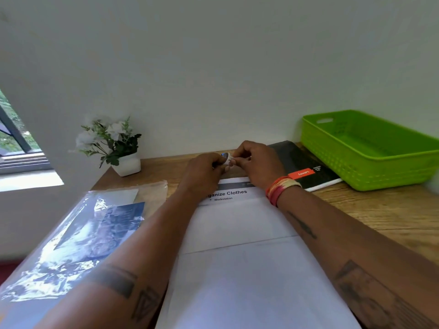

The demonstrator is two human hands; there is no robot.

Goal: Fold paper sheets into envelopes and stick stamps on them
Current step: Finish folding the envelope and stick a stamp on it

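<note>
Window (14,138) is showing at far left, well apart from the fingers. Clear plastic sleeve (78,236) holding printed stamp sheets is lying on the wooden desk (370,214), left of and nearer the camera than the fingers, partly under the left forearm. Small white pot with white flowers (114,146) is standing at the wall, left of the fingers and well apart from them.

Left hand (202,174) is curling its fingers and pinching a small curled stamp (227,159) from the left side. The stamp is sitting between the two sets of fingertips, raised above the desk's far edge. Right hand (256,162) is pinching the same stamp from the right; fingers narrow, tips nearly meeting those of the left hand. Whether the backing is separating cannot be told.

Folded white paper sheet (242,252) is lying below the fingers, toward the camera, between both forearms; printed text is showing at its far end, just beneath the hands. Orange wristband (281,188) is sitting on the right wrist. Black notebook (304,167) is lying right of the fingers. Green plastic basket (370,150) is standing further right, touching the notebook's edge.
</note>
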